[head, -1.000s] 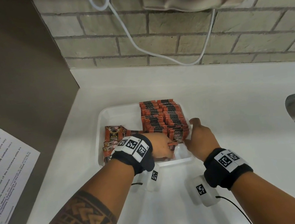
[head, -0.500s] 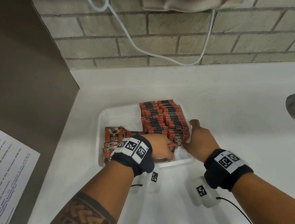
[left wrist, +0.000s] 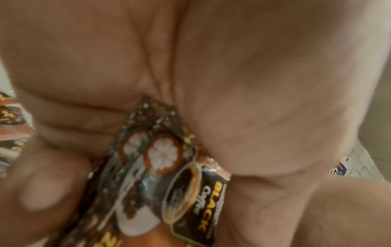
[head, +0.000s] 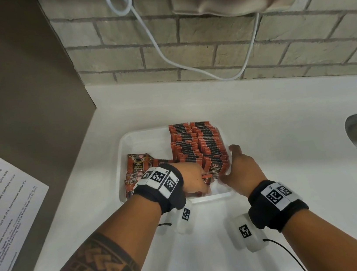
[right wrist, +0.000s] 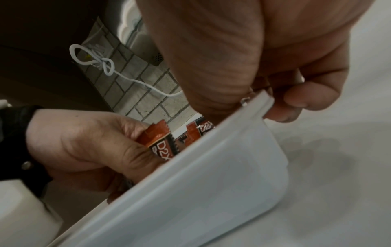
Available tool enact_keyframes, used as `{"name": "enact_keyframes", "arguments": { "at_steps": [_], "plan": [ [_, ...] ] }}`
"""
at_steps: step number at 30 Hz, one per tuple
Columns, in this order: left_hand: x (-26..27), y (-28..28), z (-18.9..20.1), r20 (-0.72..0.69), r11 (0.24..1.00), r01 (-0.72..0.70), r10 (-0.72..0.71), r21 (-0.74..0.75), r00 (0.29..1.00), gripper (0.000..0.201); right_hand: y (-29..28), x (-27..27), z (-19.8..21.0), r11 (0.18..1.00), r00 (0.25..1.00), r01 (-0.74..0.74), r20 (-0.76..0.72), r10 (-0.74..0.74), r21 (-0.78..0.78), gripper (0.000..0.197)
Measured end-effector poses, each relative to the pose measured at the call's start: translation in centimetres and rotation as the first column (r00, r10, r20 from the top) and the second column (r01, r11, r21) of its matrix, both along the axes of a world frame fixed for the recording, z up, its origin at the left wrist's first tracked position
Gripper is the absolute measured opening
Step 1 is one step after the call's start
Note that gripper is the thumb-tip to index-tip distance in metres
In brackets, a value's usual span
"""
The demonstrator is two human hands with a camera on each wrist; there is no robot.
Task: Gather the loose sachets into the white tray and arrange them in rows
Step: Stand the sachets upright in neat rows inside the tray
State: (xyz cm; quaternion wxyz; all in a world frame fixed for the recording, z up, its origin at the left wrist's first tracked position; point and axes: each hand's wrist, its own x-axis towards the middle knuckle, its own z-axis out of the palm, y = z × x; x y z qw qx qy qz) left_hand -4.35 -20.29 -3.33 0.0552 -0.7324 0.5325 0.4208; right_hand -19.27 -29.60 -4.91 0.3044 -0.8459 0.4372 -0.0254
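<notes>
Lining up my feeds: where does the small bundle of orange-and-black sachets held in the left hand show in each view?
Head: bundle of orange-and-black sachets at centre, peeking past the left hand.
Left wrist: lower centre, held between the fingers.
Right wrist: centre left.
Shared landmark: white plastic tray.

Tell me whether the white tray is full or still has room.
Still has room. The white tray holds two packed rows of sachets on its right side; its far-left floor is bare, with loose sachets lying flat nearer.
</notes>
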Motion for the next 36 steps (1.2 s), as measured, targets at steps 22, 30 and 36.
{"name": "enact_keyframes", "arguments": {
  "at_steps": [22,30,36],
  "plan": [
    [8.2,9.7,6.4,0.067,0.887,-0.42,0.439,-0.192,0.896,0.02,7.2,4.1,6.4,0.946,0.949,-0.314,-0.039,0.311,-0.081,0.016],
    [8.4,9.5,3.8,0.124,0.925,-0.337,0.36,-0.172,0.925,0.03,11.4,7.9,3.4,0.876,0.819,-0.481,-0.344,0.46,0.027,0.022],
    [8.0,9.2,3.7,0.165,0.971,-0.23,0.237,-0.06,0.957,0.05,12.5,8.6,3.4,0.898,0.835,-0.435,-0.341,0.431,0.07,0.032]
  ]
}}
